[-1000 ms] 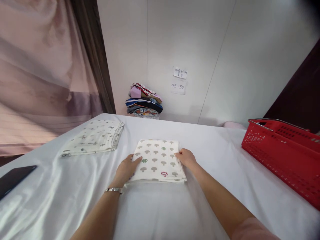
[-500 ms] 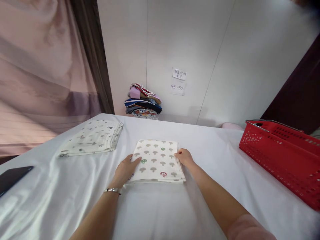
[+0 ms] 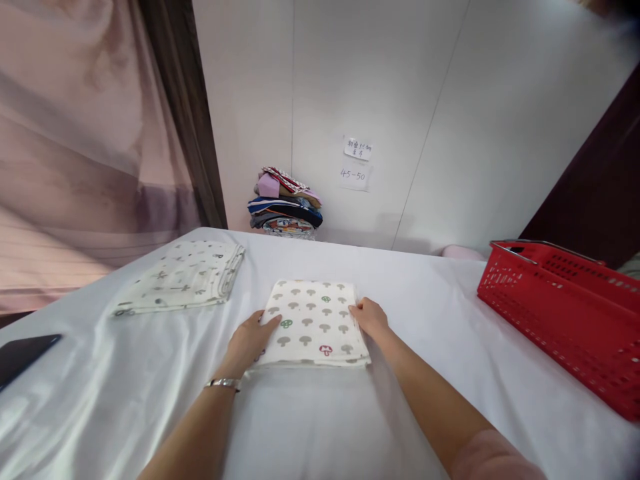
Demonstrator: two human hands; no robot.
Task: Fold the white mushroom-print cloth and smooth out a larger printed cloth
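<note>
A white folded cloth (image 3: 313,327) printed with grey, green and red mushrooms lies in front of me. My left hand (image 3: 254,340) grips its left edge, thumb on top and the other fingers hidden at the side. At the opposite edge my right hand (image 3: 369,316) pinches the layers between thumb and curled fingers. Farther left lies a second folded white cloth (image 3: 185,275) with small dark prints, apart from both hands.
A white sheet covers the table (image 3: 300,427). On the right stands a red plastic basket (image 3: 565,320). At the left edge lies a dark flat device (image 3: 25,357). Behind the table, a stack of folded fabrics (image 3: 286,203) rests against the wall under paper signs (image 3: 357,163).
Both hands keep their hold on the mushroom-print cloth, which stays in place. Only a very slight shift of the view shows.
</note>
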